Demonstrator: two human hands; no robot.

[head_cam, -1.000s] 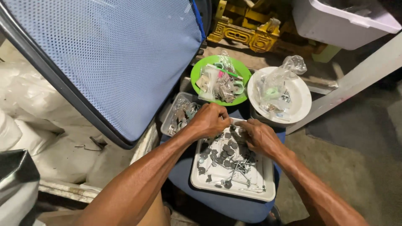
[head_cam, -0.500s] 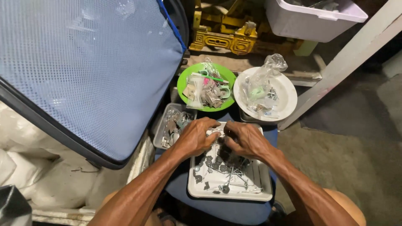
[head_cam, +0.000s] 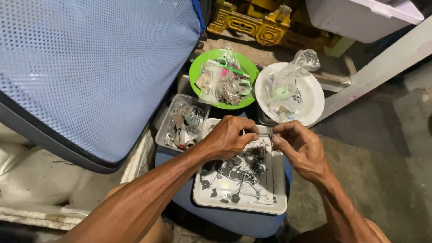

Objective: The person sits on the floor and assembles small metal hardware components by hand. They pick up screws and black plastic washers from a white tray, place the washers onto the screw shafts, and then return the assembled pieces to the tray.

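A cluttered concrete floor [head_cam: 387,148] surrounds a blue cushioned seat [head_cam: 252,222], hemmed on the left by a large blue mesh panel [head_cam: 90,67]. The white rectangular tray [head_cam: 276,198] of dark metal parts fills the seat nearly to its edges. Above the tray, left hand [head_cam: 227,137] and right hand [head_cam: 299,148] each pinch one end of a small metal screw [head_cam: 266,134].

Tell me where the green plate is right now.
In the head view, the green plate sits upper centre, left of the white plate and behind the clear plastic box, beyond both hands.
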